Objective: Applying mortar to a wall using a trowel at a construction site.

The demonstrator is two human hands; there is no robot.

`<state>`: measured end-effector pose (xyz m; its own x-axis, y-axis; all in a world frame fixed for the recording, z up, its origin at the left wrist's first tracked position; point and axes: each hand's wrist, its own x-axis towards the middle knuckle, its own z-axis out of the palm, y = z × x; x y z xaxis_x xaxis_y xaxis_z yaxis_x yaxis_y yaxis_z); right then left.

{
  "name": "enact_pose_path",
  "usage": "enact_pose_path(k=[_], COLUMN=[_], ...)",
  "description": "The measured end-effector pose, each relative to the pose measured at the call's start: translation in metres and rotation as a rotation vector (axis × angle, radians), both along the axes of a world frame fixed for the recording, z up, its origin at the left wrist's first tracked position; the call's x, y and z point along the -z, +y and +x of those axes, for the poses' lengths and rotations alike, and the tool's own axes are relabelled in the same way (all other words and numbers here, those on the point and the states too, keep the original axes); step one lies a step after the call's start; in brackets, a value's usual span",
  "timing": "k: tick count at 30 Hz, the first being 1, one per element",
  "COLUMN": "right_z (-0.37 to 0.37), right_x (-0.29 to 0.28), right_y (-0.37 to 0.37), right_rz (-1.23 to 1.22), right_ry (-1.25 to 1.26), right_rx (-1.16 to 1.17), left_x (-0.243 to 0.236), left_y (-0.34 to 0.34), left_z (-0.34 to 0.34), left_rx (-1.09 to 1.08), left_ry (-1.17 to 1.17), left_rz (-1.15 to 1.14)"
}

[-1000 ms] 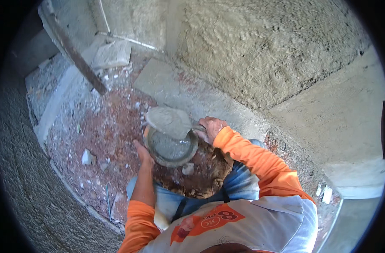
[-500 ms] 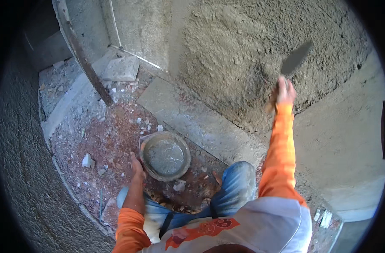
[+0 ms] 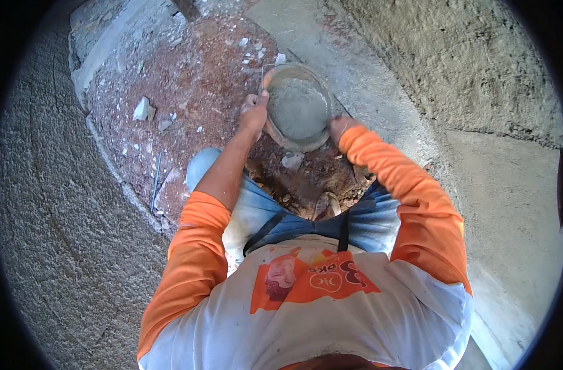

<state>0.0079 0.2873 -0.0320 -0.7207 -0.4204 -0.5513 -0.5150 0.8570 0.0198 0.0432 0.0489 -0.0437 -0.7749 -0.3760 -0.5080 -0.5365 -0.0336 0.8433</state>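
A round bucket (image 3: 303,145) of wet grey mortar (image 3: 298,111) stands on the dirt floor in front of my knees. My left hand (image 3: 255,112) is closed on its left rim, thumb toward the top edge. At the right side of the rim is my right hand (image 3: 341,127), its fingers curled and mostly hidden by the orange cuff. I cannot make out what it holds; the trowel from before does not show.
Reddish dirt (image 3: 195,80) with white rubble lies left of the bucket. A grey slab (image 3: 380,80) runs along its right, below a wall with rough fresh mortar (image 3: 479,55). Another rough grey wall (image 3: 53,203) rises at the left. A broken chunk (image 3: 292,160) lies by the bucket's near side.
My right hand has come down from the mortared wall to the bucket's right side, and the trowel has gone from sight. My left hand has taken hold of the rim. The view has tilted downward.
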Motion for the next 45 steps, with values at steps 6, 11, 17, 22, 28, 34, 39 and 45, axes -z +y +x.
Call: enact_pose_path(k=[6,11,17,22,28,34,39,45], right_z=[0.042,0.025,0.013,-0.012,-0.054,-0.064,-0.001,-0.027], right_x=[0.06,0.06,0.003,-0.134,-0.285,-0.326,-0.239,-0.079], right_y=[-0.005,0.044,0.015,0.009,0.056,0.203,0.254,0.096], right_rz=[-0.408,-0.841,-0.329,-0.634,-0.888,-1.404,-1.492,-0.402], right_ry=[-0.174,-0.3,-0.031,0.231,-0.355,0.322,0.485,-0.046], right_rx=[0.126,0.34,0.302,0.208,-0.091,1.055,0.964,0.17], left_x=[-0.006,0.013,0.004,0.001,0.039,0.038,0.02,0.006], left_y=[-0.004,-0.022,-0.016,-0.016,-0.036,-0.035,-0.031,-0.012], left_z=[0.002,-0.005,-0.005,-0.006,-0.009,-0.006,-0.006,-0.01], left_rx=[0.063,-0.094,-0.217,-0.152,-0.139,-0.28,-0.159,-0.113], left_ry=[-0.011,0.067,0.093,0.199,0.197,0.055,0.116,0.102], left_rz=[-0.045,0.354,0.475,0.525,0.825,0.72,0.595,0.584])
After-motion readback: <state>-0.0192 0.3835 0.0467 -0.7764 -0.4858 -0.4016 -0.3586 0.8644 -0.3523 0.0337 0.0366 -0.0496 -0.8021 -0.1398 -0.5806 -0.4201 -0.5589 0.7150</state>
